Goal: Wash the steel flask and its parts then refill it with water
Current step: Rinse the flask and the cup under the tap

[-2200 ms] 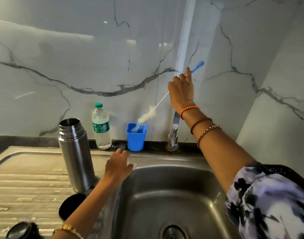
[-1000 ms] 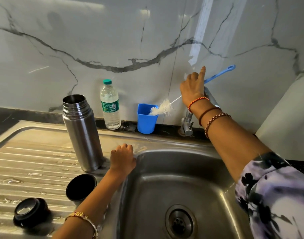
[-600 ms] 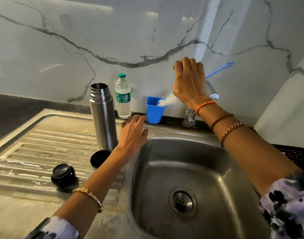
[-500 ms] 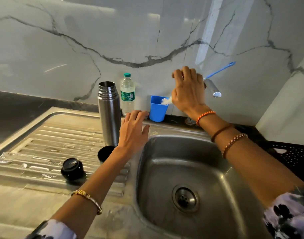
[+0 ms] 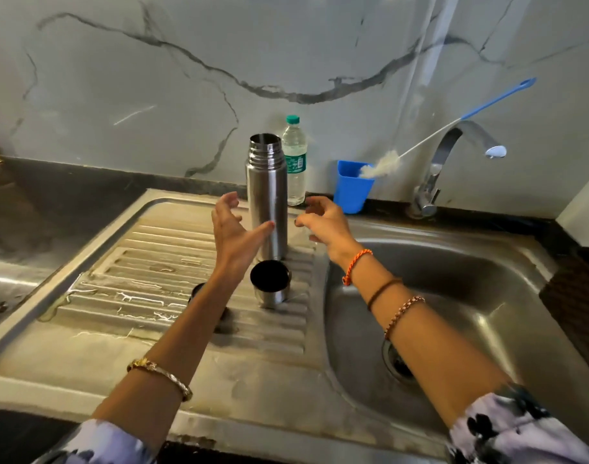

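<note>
The uncapped steel flask (image 5: 267, 195) stands upright on the ribbed drainboard (image 5: 145, 283). Its steel cup lid (image 5: 270, 285) sits open side up just in front of it. The black stopper (image 5: 196, 291) lies left of the cup, mostly hidden behind my left forearm. My left hand (image 5: 234, 234) hovers at the flask's left side with spread fingers, its thumb tip at the flask wall. My right hand (image 5: 323, 222) hovers at the right side, fingers loosely curved, holding nothing. The bottle brush (image 5: 381, 165) leans in the blue cup (image 5: 351, 187).
A plastic water bottle (image 5: 294, 162) stands behind the flask against the marble wall. The tap (image 5: 453, 162) arches over the sink basin (image 5: 453, 296), whose drain (image 5: 398, 363) is partly hidden by my right arm. A dark countertop runs along the back and left.
My right hand has let go of the brush, which now rests in the blue cup, and has come down beside the flask. My left hand has lifted off the sink edge to the flask's left.
</note>
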